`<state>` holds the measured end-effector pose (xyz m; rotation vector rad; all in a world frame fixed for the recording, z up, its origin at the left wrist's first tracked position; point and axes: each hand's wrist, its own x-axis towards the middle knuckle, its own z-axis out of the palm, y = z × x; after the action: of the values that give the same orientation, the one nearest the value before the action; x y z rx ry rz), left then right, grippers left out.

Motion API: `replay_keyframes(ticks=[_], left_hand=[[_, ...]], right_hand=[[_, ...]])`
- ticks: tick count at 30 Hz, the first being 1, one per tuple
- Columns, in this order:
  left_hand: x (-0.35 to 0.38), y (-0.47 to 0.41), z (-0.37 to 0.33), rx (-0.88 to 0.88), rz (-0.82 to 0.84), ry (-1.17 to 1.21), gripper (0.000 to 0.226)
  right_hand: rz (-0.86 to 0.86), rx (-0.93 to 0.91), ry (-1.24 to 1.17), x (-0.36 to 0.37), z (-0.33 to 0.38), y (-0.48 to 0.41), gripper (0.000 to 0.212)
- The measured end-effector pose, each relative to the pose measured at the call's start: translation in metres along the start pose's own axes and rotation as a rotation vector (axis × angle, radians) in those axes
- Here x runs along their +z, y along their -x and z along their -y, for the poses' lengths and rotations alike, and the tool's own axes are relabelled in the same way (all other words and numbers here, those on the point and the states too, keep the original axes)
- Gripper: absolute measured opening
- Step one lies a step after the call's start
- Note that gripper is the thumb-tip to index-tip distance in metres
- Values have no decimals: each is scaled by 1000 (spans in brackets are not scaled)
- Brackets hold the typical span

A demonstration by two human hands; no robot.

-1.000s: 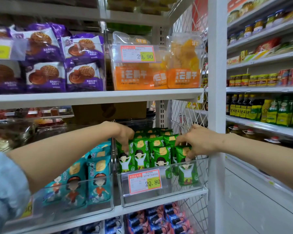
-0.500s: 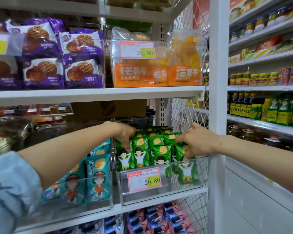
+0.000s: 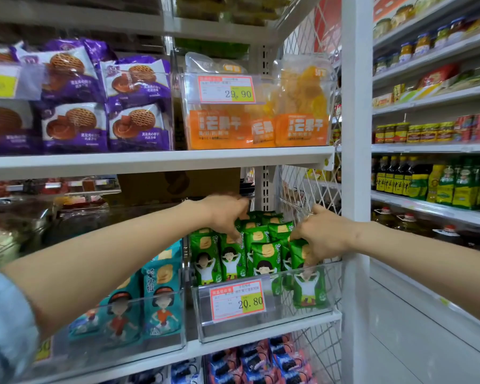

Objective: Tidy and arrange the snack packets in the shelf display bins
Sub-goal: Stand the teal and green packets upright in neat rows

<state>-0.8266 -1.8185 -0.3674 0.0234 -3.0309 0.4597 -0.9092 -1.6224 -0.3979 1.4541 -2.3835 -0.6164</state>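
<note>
Mid shelf, right-end bin (image 3: 280, 321), price tag (image 3: 240, 299) on its front. The packets (image 3: 263, 256), green, stand on end inside it, long axes up and down, printed faces toward us, rows running back from the front wall.

Both our hands reach in over the rim. Our right hand (image 3: 326, 235) is clenched round the top of the front-right packet (image 3: 309, 291). This one sits lower and further forward than its row and is tipped a little, in the bin's right front corner. It hangs straight below the grip, top edge up, and the gap it belongs in lies just left and back.

Our left hand (image 3: 225, 214) comes down on the tops of the back-left packets, fingers curled downward. It is blurred there, so we cannot tell whether it pinches one or only presses.

The right hand is the nearer. We judge the next move to be lifting and squaring that packet into line. Teal packets (image 3: 161, 295) in the neighbouring bin are untouched.
</note>
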Motion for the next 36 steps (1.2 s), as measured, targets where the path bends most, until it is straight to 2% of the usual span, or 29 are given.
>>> replay_keyframes(ticks=[2, 5, 7, 11, 15, 17, 19, 24, 27, 30, 33, 36], left_hand=[[-1, -2, -7, 67, -11, 161, 59], [6, -3, -18, 116, 34, 341, 64], [16, -7, -26, 109, 63, 290, 67], [30, -14, -37, 55, 21, 99, 55], [32, -16, -39, 29, 42, 84, 54], [28, -15, -34, 24, 86, 129, 58], [18, -11, -23, 7, 105, 275, 60], [-5, 7, 19, -57, 67, 448, 38], [-5, 20, 33, -95, 131, 538, 36], [2, 27, 33, -118, 185, 556, 41], [9, 29, 27, -119, 209, 516, 53], [17, 25, 21, -111, 206, 402, 61]], right_hand=[[43, -4, -8, -5, 0, 0, 70], [61, -13, -19, -8, 1, 2, 67], [63, -18, -39, -8, 1, 2, 63], [61, -11, -134, -10, -2, 3, 56], [25, -10, -412, -17, -4, 4, 53], [15, -46, -543, -21, -1, 1, 53], [-6, -63, -633, -24, 5, -3, 52], [-52, -72, -829, -29, 26, -18, 52], [-83, -84, -896, -30, 40, -36, 51], [-119, -77, -867, -27, 49, -52, 58], [-149, -61, -680, -22, 54, -65, 59], [-213, -27, -602, -12, 59, -79, 59]])
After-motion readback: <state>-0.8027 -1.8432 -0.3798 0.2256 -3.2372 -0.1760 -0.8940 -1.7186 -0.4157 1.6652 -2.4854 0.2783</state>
